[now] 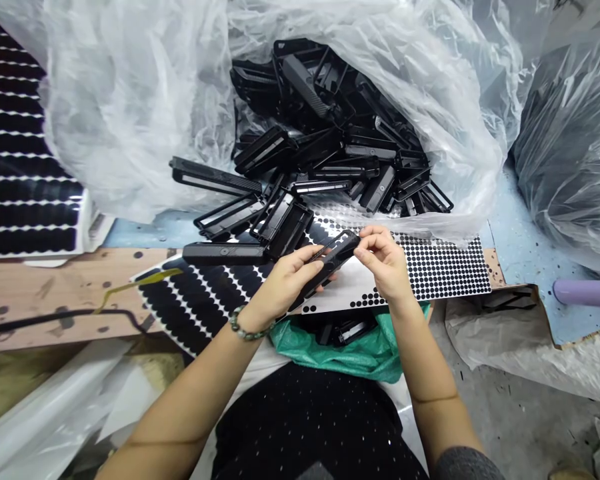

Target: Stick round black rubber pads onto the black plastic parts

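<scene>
A long black plastic part, with a slot along its upper side, is gripped by my left hand, thumb on top and fingers underneath. It tilts up toward the right. At its far end, my right hand has thumb and forefinger pinched together, close against the part. Whatever lies between those fingertips is too small to make out. Below my hands lies a sheet of small round black stickers, with a bare white area where dots are gone. Beside it on the left is a sheet of larger black stickers.
A heap of similar black parts spills from a clear plastic bag at the back. More sticker sheets are stacked at left. A green bag with black parts hangs below the table edge. A purple tube is at right.
</scene>
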The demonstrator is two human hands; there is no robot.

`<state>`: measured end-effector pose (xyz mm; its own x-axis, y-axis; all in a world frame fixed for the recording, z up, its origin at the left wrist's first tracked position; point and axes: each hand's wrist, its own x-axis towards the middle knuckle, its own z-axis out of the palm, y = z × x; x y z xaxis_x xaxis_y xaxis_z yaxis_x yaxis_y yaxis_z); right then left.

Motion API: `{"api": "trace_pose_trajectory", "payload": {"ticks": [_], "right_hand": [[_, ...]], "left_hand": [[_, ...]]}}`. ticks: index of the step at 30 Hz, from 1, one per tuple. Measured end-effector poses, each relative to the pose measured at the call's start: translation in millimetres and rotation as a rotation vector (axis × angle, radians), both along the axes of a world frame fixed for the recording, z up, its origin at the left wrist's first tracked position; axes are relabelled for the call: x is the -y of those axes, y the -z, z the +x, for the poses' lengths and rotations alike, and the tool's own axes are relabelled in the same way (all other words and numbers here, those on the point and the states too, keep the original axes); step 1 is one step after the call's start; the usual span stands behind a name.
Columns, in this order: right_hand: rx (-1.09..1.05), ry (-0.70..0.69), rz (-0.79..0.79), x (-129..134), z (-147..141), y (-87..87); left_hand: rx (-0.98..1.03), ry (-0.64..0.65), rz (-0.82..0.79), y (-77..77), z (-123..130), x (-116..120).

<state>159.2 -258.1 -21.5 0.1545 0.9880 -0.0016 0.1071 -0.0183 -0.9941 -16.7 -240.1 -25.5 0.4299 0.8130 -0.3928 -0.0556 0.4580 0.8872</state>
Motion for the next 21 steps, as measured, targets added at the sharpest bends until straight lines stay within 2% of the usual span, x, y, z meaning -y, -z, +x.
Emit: {"api": "trace_pose_trajectory", "payload": {"ticks": [10, 15, 21], "right_hand": [[-0.002, -0.023, 0.021, 1.3, 1.3, -1.6], [0.106, 0.007, 0.083, 1.9, -0.6, -1.9], [0.32, 0.11, 0.187, 7.8, -7.3, 0.7]], "left_hand": [[-0.008, -0.005, -0.017, 0.5, 0.0, -0.4], [-0.02, -0.021, -0.007, -0.7, 2.7, 0.5], [-0.069, -0.038, 0.083, -1.5, 5.8, 8.0]]}}
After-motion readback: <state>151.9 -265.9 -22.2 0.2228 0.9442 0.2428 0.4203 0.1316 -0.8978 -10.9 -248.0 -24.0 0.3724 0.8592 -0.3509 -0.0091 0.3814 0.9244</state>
